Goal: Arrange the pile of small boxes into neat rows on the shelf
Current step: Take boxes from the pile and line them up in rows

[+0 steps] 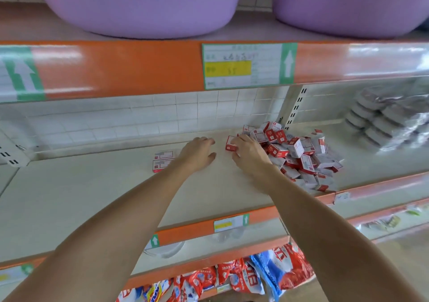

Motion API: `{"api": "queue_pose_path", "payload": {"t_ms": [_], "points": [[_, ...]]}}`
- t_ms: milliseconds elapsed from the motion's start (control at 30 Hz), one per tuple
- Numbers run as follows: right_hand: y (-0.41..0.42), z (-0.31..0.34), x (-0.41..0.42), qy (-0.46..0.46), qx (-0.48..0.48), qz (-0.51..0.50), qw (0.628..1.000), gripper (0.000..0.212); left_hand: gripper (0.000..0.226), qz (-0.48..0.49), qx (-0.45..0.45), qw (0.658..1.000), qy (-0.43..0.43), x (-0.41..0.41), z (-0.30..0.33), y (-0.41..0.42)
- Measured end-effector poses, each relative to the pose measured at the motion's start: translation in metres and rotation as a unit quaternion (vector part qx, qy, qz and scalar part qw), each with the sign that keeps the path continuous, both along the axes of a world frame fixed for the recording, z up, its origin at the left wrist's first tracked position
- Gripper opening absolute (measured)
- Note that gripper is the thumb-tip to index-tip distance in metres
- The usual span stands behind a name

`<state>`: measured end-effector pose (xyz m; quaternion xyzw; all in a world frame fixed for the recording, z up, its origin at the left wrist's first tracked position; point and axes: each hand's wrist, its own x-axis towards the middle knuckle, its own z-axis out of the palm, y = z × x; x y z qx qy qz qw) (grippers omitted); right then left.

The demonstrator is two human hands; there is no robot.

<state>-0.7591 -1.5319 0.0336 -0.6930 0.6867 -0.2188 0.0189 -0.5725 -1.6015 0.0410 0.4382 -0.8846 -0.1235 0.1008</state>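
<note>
Head view looks down past red and blue packets (260, 276) on the lowest shelf to two bare forearms reaching over the cream shelf (69, 197), where the left hand (197, 154) lies flat with fingers relaxed, holding nothing, just right of two small boxes (162, 161) laid side by side. The right hand (249, 154) curls its fingers round one red-and-white box (230, 144) at the left edge of the jumbled pile of small boxes (301, 156). Farther back stand wrapped grey stacks (383, 123) at right, and purple tubs (139, 4) sit on the shelf above.
</note>
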Motion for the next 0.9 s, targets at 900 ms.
{"api": "queue_pose_path", "payload": {"t_ms": [900], "points": [[0.046, 0.020, -0.230, -0.047, -0.024, -0.203, 0.978, 0.029, 0.052, -0.129, -0.045, 0.989, -0.059, -0.233, 0.055, 0.041]]}}
